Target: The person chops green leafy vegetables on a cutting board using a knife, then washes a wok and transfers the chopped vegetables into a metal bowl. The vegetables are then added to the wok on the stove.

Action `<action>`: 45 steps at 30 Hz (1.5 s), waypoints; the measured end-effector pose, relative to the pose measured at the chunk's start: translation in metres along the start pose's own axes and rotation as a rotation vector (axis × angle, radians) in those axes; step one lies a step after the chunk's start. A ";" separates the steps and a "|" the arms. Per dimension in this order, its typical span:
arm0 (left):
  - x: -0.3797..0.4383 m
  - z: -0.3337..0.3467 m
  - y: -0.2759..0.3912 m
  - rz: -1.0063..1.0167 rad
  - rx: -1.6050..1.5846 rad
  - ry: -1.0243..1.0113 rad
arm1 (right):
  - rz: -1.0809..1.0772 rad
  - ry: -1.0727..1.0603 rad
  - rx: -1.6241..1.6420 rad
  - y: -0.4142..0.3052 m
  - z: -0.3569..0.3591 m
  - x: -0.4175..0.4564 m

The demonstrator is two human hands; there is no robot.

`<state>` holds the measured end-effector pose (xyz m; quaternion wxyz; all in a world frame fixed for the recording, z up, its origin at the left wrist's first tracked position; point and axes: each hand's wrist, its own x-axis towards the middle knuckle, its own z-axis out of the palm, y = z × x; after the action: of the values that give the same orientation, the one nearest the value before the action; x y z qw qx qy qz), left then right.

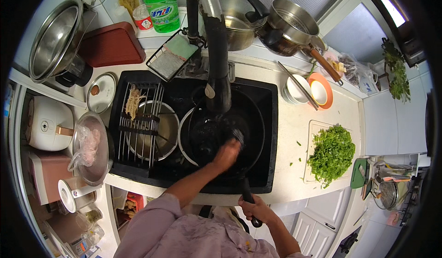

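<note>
A black wok (253, 147) rests in the right part of the black sink (272, 119), under the dark, worn faucet (215, 50). My right hand (253, 209) is closed around the wok's handle (247, 189), which sticks out past the sink's front edge. Inside the wok, my left hand (228, 154) presses a dark, shiny scrubber (238, 135), partly blurred, against the wall. Water seems to run from the faucet into the wok. A metal bowl's rim (183, 147) shows beneath the wok's left side.
A metal rack (140, 123) spans the sink's left part over a metal pot (169, 119). On the right counter are a cutting board (310, 137) with chopped greens (331, 154), and bowls (298, 88) with chopsticks. Pots (238, 37) and a green detergent bottle (162, 9) stand behind.
</note>
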<state>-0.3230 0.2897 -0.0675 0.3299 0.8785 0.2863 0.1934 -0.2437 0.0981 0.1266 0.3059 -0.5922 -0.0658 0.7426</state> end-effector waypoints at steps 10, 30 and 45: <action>0.006 0.003 0.001 0.057 0.026 0.045 | -0.011 0.036 -0.032 0.007 -0.001 0.003; 0.075 -0.017 -0.029 -0.281 0.079 0.072 | -0.018 0.053 -0.061 0.014 0.005 0.006; 0.132 -0.010 -0.008 -0.350 -0.260 0.752 | 0.043 -0.022 0.027 0.017 -0.004 0.006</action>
<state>-0.2305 0.3827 -0.0466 0.3384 0.6363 0.5045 0.4755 -0.2467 0.0860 0.1126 0.2972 -0.5813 -0.0466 0.7561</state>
